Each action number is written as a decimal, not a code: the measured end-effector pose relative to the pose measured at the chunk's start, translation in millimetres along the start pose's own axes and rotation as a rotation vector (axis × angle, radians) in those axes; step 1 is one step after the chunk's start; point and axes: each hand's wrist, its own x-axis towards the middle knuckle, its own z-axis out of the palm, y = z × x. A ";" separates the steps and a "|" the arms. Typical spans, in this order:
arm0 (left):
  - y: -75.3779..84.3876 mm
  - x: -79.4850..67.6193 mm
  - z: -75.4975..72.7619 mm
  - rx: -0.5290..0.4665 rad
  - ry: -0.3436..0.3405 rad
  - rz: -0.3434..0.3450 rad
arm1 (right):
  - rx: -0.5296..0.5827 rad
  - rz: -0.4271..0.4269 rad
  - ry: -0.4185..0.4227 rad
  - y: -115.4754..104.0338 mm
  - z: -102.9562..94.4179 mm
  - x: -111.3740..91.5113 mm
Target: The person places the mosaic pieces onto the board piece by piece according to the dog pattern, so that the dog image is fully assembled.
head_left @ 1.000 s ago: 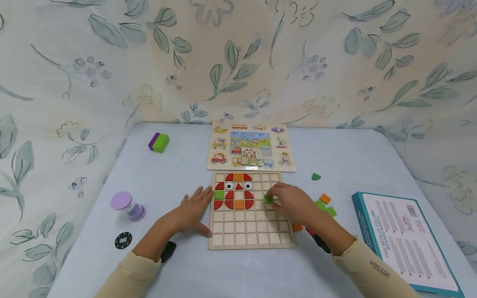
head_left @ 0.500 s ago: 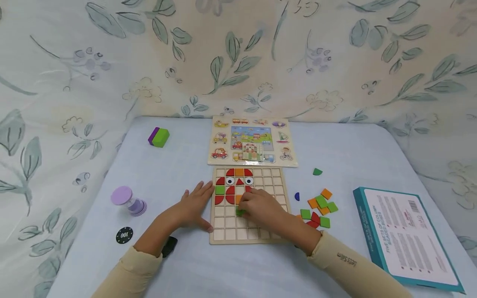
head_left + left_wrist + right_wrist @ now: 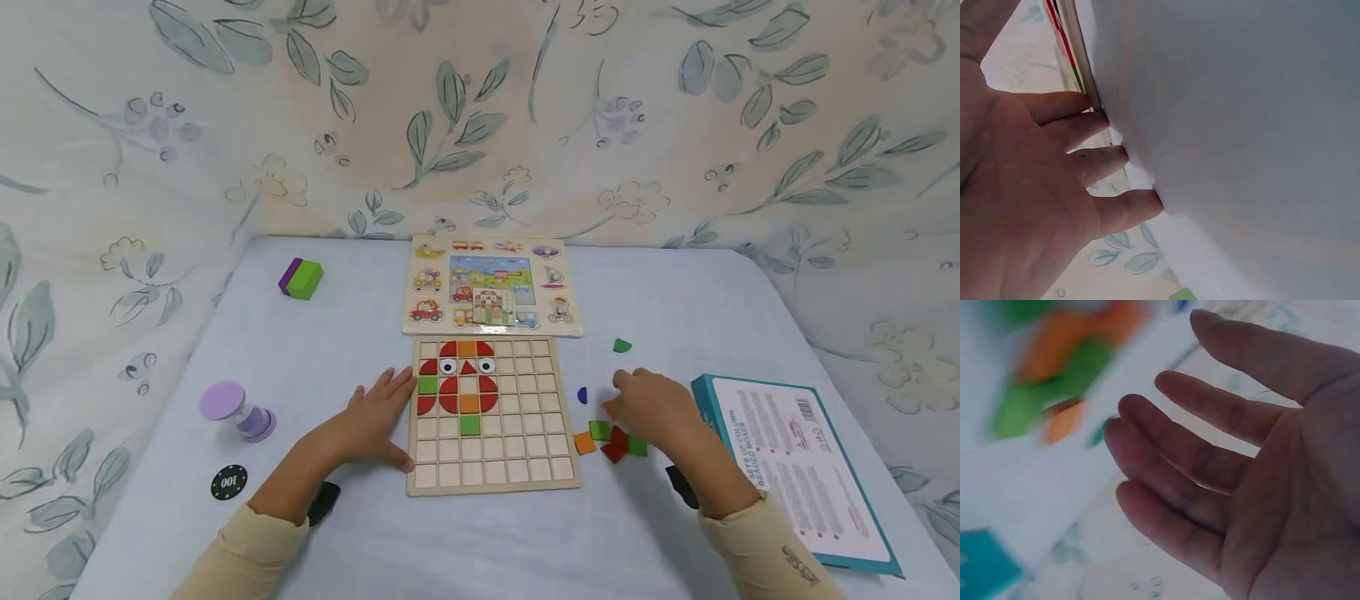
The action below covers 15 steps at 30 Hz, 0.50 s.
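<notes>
My left hand (image 3: 369,423) lies spread beside the wooden grid board (image 3: 517,450), its fingertips touching the board's left edge. Over the loose tiles to the right of the board is my right hand (image 3: 654,407); in the right wrist view its fingers are relaxed and hold nothing. On the board, red rounded pieces, two eye tiles and an orange tile (image 3: 468,403) form a pattern. A green square tile (image 3: 469,425) sits in a cell just below that orange one. Loose green, orange (image 3: 584,443) and red (image 3: 615,450) tiles lie near the right hand, partly hidden by it.
Behind the board lies a vehicle picture puzzle (image 3: 420,287) with a small pattern card (image 3: 493,307) on it. A teal-edged box (image 3: 810,467) is at the right. At the left are a lilac spool-like object (image 3: 236,410), a black 100 chip (image 3: 228,482) and green-purple blocks (image 3: 304,279).
My right hand carried a green tile leftward over the board, left it below the orange tile, then moved right to the loose tiles. My left hand stayed at the board's edge.
</notes>
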 end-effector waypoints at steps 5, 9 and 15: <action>0.4 0.3 -1.4 -0.001 -0.004 -0.011 | 0.080 0.022 -0.010 17.0 16.4 -3.9; 0.2 0.9 0.4 0.003 -0.020 -0.017 | 0.174 -0.002 0.049 6.2 14.2 -3.1; 0.1 4.0 -1.6 0.026 -0.030 -0.027 | 0.328 -0.361 0.133 -64.3 -0.2 -4.7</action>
